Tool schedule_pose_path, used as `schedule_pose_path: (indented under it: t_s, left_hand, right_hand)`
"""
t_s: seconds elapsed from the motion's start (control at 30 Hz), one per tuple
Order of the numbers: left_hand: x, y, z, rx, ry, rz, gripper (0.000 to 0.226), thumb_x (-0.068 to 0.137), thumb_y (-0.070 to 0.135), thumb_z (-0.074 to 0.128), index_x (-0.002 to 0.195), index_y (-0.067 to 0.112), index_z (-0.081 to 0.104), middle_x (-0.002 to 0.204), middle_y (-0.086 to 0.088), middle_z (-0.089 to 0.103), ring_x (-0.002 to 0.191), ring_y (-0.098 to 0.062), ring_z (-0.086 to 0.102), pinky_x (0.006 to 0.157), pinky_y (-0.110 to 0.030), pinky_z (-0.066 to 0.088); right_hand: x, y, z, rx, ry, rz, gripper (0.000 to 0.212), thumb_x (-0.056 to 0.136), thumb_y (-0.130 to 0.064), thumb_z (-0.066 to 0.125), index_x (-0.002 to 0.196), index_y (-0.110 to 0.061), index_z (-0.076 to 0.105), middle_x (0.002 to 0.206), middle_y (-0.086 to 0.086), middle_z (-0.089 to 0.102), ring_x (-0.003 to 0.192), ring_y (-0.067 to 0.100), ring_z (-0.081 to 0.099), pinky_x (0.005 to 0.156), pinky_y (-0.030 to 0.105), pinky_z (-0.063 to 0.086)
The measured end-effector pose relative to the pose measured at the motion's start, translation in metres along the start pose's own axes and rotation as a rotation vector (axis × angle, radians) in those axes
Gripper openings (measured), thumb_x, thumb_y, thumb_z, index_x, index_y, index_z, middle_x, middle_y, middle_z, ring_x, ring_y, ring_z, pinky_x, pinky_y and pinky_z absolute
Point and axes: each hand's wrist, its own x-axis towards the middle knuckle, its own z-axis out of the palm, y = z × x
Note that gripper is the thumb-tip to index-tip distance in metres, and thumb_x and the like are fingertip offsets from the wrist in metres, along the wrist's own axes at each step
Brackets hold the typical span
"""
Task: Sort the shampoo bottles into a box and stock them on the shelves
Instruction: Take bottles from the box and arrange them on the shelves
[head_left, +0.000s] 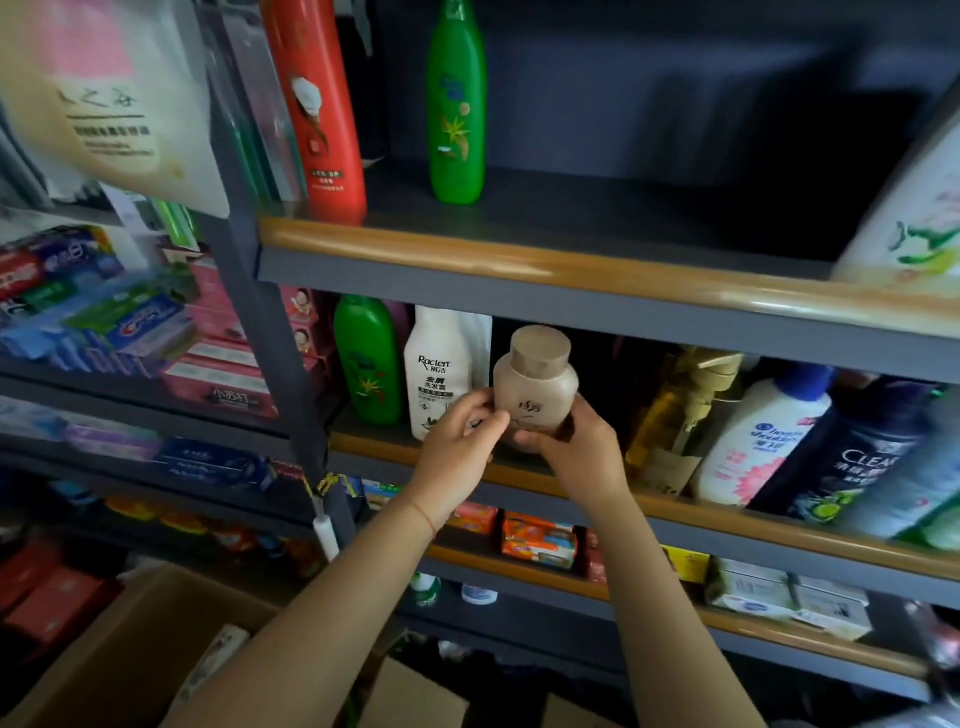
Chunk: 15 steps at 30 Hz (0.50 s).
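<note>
At the middle shelf (519, 470) edge, your left hand (457, 447) and right hand (576, 452) curl fingers around the tan bottle (535, 384), stocking it; next, probably seat it upright beside the white bottle (439, 374).

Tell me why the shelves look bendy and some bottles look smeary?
Head view: the wide lens bows the wooden shelf edge; the white bottle at the right edge is blurred; the back of the top shelf is dark shadow; the tan bottle, held by both hands, left hand and right hand, looks sharper.
</note>
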Motion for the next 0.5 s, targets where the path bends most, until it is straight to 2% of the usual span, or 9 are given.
schedule_pose_path:
  t_s: [0.07, 0.13, 0.2, 0.3, 0.4, 0.5]
  left_hand:
    - [0.007, -0.004, 0.0, 0.027, -0.003, -0.028, 0.025, 0.1, 0.026, 0.055, 0.118, 0.043, 0.055, 0.121, 0.006, 0.064, 0.11, -0.015, 0.063, 0.099, -0.045, 0.052]
    - [0.011, -0.007, 0.0, 0.049, -0.01, -0.06, 0.035, 0.1, 0.023, 0.056, 0.134, 0.031, 0.054, 0.128, 0.002, 0.062, 0.115, -0.015, 0.06, 0.103, -0.044, 0.049]
    - [0.012, -0.01, 0.001, 0.091, -0.022, -0.063, 0.04, 0.099, 0.02, 0.057, 0.138, 0.024, 0.054, 0.133, -0.001, 0.059, 0.116, -0.013, 0.057, 0.105, -0.038, 0.047]
    - [0.011, -0.02, 0.001, 0.258, -0.015, 0.01, 0.035, 0.098, 0.018, 0.056, 0.133, 0.022, 0.06, 0.132, 0.001, 0.058, 0.12, -0.011, 0.054, 0.102, -0.028, 0.043]
    - [0.012, -0.034, -0.003, 0.511, 0.004, 0.09, 0.033, 0.096, 0.018, 0.056, 0.127, 0.019, 0.065, 0.128, 0.001, 0.06, 0.121, -0.013, 0.052, 0.105, -0.032, 0.042]
    - [0.015, -0.048, -0.009, 0.653, -0.015, 0.15, 0.028, 0.095, 0.016, 0.056, 0.118, 0.017, 0.071, 0.12, -0.001, 0.068, 0.116, -0.017, 0.058, 0.103, -0.036, 0.045]
  right_hand:
    - [0.009, 0.006, 0.003, -0.014, -0.029, 0.065, 0.05, 0.08, -0.029, 0.082, 0.122, -0.02, 0.058, 0.101, -0.011, 0.065, 0.096, 0.01, 0.061, 0.069, 0.012, 0.044]
    - [0.018, 0.01, 0.006, -0.002, -0.027, 0.119, 0.046, 0.081, -0.031, 0.08, 0.119, -0.02, 0.058, 0.1, -0.01, 0.064, 0.093, 0.01, 0.062, 0.065, 0.013, 0.044]
    - [0.028, 0.01, 0.009, 0.011, -0.007, 0.152, 0.046, 0.083, -0.03, 0.079, 0.121, -0.019, 0.057, 0.104, -0.007, 0.064, 0.094, 0.01, 0.061, 0.063, 0.013, 0.043]
    - [0.043, 0.008, 0.013, -0.003, 0.015, 0.179, 0.047, 0.084, -0.029, 0.078, 0.123, -0.018, 0.054, 0.113, -0.001, 0.065, 0.103, 0.018, 0.061, 0.07, 0.021, 0.047]
    - [0.058, 0.006, 0.019, -0.036, 0.031, 0.207, 0.048, 0.085, -0.029, 0.076, 0.123, -0.017, 0.049, 0.12, 0.004, 0.064, 0.11, 0.024, 0.061, 0.078, 0.03, 0.05]
    - [0.072, 0.004, 0.024, -0.038, 0.031, 0.233, 0.049, 0.087, -0.028, 0.074, 0.126, -0.015, 0.047, 0.125, 0.006, 0.062, 0.116, 0.027, 0.06, 0.083, 0.032, 0.048]
